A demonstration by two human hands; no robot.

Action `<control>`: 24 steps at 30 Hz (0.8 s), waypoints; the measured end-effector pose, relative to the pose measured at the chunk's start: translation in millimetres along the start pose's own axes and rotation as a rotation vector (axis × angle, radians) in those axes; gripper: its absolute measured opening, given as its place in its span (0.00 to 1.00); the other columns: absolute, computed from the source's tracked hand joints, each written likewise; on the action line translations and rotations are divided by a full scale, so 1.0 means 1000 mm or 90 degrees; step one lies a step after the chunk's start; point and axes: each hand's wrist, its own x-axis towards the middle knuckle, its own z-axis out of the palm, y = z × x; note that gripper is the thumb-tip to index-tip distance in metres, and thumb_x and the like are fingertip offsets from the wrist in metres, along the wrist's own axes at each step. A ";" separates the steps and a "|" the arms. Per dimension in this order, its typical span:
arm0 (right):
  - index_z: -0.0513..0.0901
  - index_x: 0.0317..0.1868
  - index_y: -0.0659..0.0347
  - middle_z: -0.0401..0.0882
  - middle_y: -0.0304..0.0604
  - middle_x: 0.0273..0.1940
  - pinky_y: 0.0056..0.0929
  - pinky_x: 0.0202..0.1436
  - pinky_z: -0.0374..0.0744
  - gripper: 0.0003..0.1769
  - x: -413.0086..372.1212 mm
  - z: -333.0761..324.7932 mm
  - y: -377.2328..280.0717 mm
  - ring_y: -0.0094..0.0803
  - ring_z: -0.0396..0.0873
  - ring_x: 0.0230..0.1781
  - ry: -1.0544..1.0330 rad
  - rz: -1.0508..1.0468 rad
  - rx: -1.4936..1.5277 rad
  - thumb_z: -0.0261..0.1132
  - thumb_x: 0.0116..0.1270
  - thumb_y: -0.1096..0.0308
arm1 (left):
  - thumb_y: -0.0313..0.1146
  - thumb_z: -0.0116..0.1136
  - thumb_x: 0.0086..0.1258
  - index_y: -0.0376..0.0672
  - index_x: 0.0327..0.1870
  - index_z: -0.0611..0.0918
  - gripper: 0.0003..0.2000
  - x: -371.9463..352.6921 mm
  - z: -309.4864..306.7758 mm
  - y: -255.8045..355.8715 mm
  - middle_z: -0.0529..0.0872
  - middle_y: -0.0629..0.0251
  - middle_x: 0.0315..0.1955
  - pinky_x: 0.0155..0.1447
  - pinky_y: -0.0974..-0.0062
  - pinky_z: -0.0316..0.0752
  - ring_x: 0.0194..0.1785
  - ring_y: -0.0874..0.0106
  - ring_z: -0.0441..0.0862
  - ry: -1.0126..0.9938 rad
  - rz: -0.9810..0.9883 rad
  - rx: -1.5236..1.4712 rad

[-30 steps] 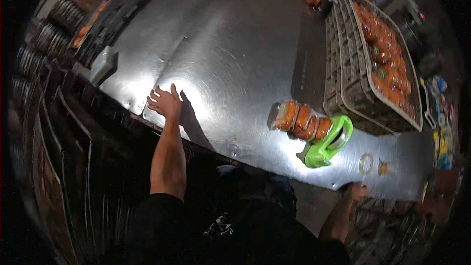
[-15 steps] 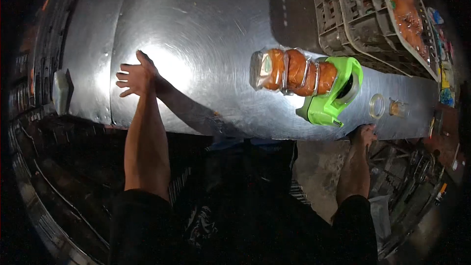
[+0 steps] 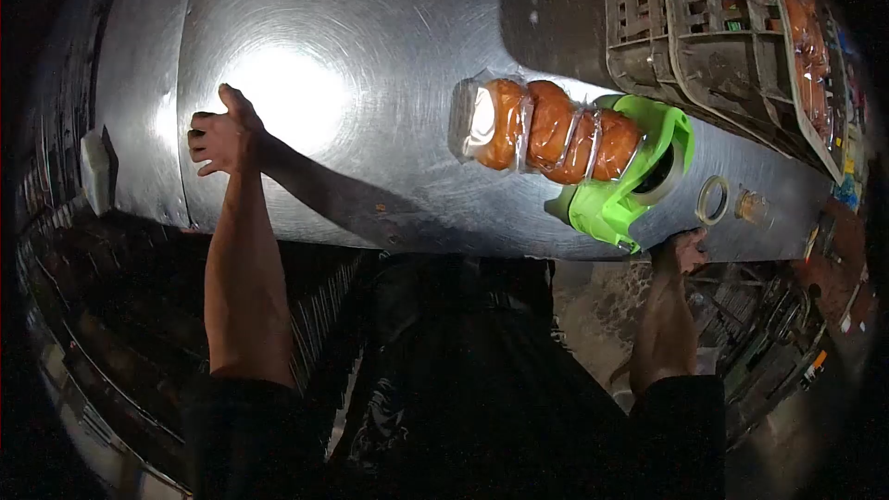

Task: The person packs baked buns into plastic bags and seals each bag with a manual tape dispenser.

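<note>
My left hand [image 3: 225, 136] is over the left part of the metal table [image 3: 407, 28], fingers apart and slightly bent, holding nothing. My right hand [image 3: 685, 250] is at the table's front edge on the right, just below a green tape dispenser [image 3: 607, 208]; its fingers are partly in shadow and what they touch cannot be made out. A clear-wrapped pack of round orange-brown items [image 3: 551, 130] lies against the dispenser's left side. Right of the dispenser are a clear tape roll [image 3: 712, 201] and another small roll [image 3: 754, 208].
A grey plastic crate [image 3: 732, 74] stands at the back right, with more wrapped orange-brown items [image 3: 804, 37] beyond its near side. A pale block [image 3: 96, 171] sits at the table's left end. Dark racks or crates show below the table at both sides.
The view has shifted a little. My left hand appears farther left with its fingers more bent. The pack and the dispenser still lie together.
</note>
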 end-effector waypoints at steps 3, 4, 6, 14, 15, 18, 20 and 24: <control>0.64 0.72 0.50 0.70 0.54 0.62 0.58 0.56 0.76 0.44 -0.023 -0.021 -0.008 0.51 0.72 0.60 -0.043 0.007 -0.014 0.63 0.62 0.35 | 0.78 0.37 0.61 0.43 0.55 0.77 0.43 0.002 0.003 -0.001 0.77 0.47 0.54 0.60 0.39 0.60 0.59 0.47 0.72 0.005 -0.005 0.016; 0.60 0.72 0.54 0.65 0.59 0.64 0.58 0.58 0.76 0.47 -0.035 -0.023 -0.015 0.56 0.69 0.62 -0.041 -0.008 -0.061 0.58 0.63 0.32 | 0.79 0.36 0.60 0.43 0.53 0.78 0.44 0.003 0.010 -0.004 0.77 0.47 0.54 0.59 0.39 0.61 0.59 0.47 0.72 0.038 0.002 0.012; 0.58 0.72 0.56 0.63 0.59 0.58 0.52 0.52 0.74 0.47 -0.029 -0.010 -0.010 0.53 0.65 0.54 0.009 -0.048 -0.127 0.55 0.65 0.31 | 0.79 0.38 0.60 0.43 0.55 0.75 0.44 0.005 0.010 -0.003 0.74 0.48 0.56 0.62 0.39 0.59 0.61 0.48 0.69 -0.013 -0.017 0.001; 0.57 0.73 0.58 0.65 0.56 0.55 0.50 0.50 0.72 0.48 0.040 0.016 0.040 0.50 0.66 0.51 0.043 -0.135 -0.153 0.56 0.65 0.32 | 0.78 0.38 0.59 0.40 0.53 0.76 0.44 0.002 0.000 0.001 0.76 0.46 0.53 0.60 0.44 0.61 0.59 0.49 0.71 0.000 -0.018 -0.002; 0.56 0.73 0.59 0.65 0.60 0.61 0.54 0.56 0.73 0.49 -0.010 -0.008 0.006 0.54 0.67 0.58 0.010 -0.083 -0.118 0.55 0.64 0.30 | 0.78 0.38 0.60 0.40 0.53 0.76 0.44 0.002 -0.002 0.002 0.76 0.46 0.53 0.61 0.43 0.61 0.59 0.49 0.71 -0.003 -0.022 -0.006; 0.55 0.73 0.60 0.64 0.63 0.66 0.58 0.62 0.74 0.51 0.010 -0.003 0.019 0.58 0.68 0.65 -0.035 -0.131 -0.143 0.55 0.63 0.29 | 0.80 0.34 0.60 0.41 0.63 0.72 0.48 0.007 -0.006 0.001 0.71 0.42 0.61 0.64 0.39 0.57 0.64 0.46 0.67 -0.098 -0.035 -0.003; 0.56 0.73 0.59 0.64 0.64 0.66 0.58 0.62 0.74 0.50 0.012 -0.001 0.022 0.59 0.68 0.65 -0.022 -0.129 -0.154 0.55 0.64 0.29 | 0.79 0.35 0.61 0.40 0.63 0.72 0.47 0.008 -0.003 0.000 0.71 0.41 0.60 0.64 0.39 0.57 0.64 0.45 0.67 -0.094 -0.032 -0.003; 0.55 0.73 0.59 0.64 0.64 0.66 0.57 0.63 0.75 0.50 -0.006 0.000 0.005 0.60 0.68 0.64 0.005 -0.074 -0.139 0.55 0.64 0.30 | 0.77 0.38 0.62 0.39 0.63 0.71 0.47 0.009 -0.003 -0.001 0.72 0.40 0.60 0.64 0.39 0.57 0.64 0.45 0.67 -0.099 -0.024 -0.025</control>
